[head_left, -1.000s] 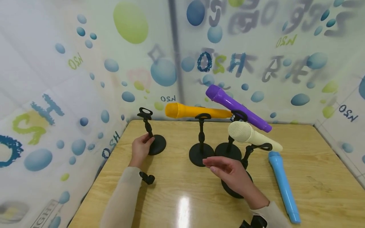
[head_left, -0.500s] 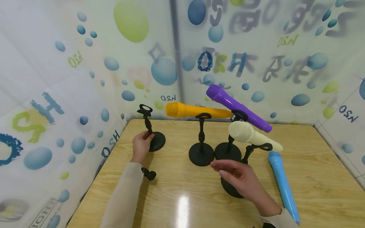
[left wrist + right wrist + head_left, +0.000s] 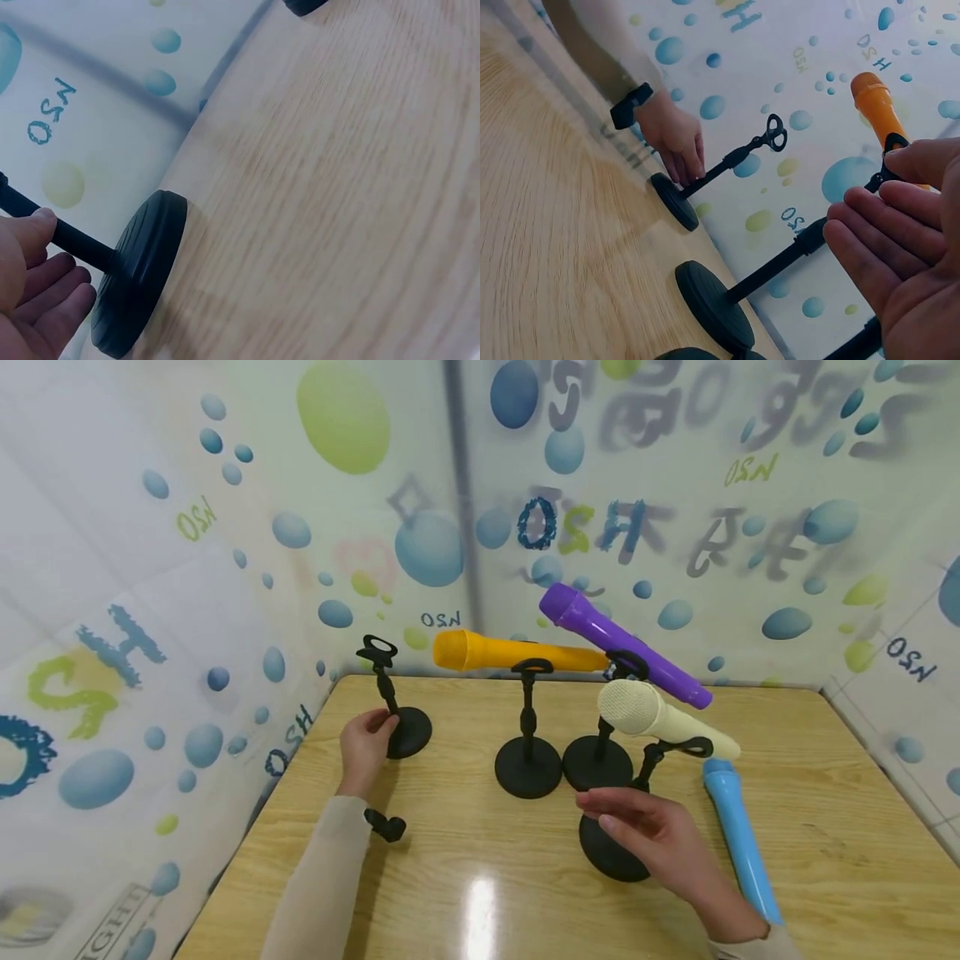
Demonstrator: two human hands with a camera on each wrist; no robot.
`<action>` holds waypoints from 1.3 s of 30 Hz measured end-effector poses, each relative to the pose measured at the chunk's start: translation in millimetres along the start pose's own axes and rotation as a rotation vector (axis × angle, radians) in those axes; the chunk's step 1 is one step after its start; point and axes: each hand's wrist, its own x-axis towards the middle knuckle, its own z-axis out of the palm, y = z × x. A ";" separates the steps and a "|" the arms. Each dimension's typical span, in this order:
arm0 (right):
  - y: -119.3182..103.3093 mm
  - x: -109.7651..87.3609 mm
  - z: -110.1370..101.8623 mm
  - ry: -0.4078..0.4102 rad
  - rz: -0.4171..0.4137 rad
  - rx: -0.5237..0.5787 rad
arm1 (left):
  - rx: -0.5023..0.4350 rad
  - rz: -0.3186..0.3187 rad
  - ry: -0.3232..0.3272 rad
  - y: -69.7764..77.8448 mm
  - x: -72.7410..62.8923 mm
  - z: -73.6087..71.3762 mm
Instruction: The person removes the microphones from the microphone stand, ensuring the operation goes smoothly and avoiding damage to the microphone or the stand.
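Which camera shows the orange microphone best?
The head view: it shows the orange microphone nearly end to end. The right wrist view shows its head, but the right hand hides part of its body; the left wrist view misses it entirely.

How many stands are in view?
4: far-left stand, held by the left hand; middle stand; third stand right of it; front stand, partly behind the right hand.

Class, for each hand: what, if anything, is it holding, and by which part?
The left hand holds a black stand by its lower pole, above the round base. The right hand holds nothing.
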 end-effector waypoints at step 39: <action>-14.1 -73.2 -76.3 0.243 0.329 -0.320 | -0.134 0.281 -0.858 71.8 -116.4 55.8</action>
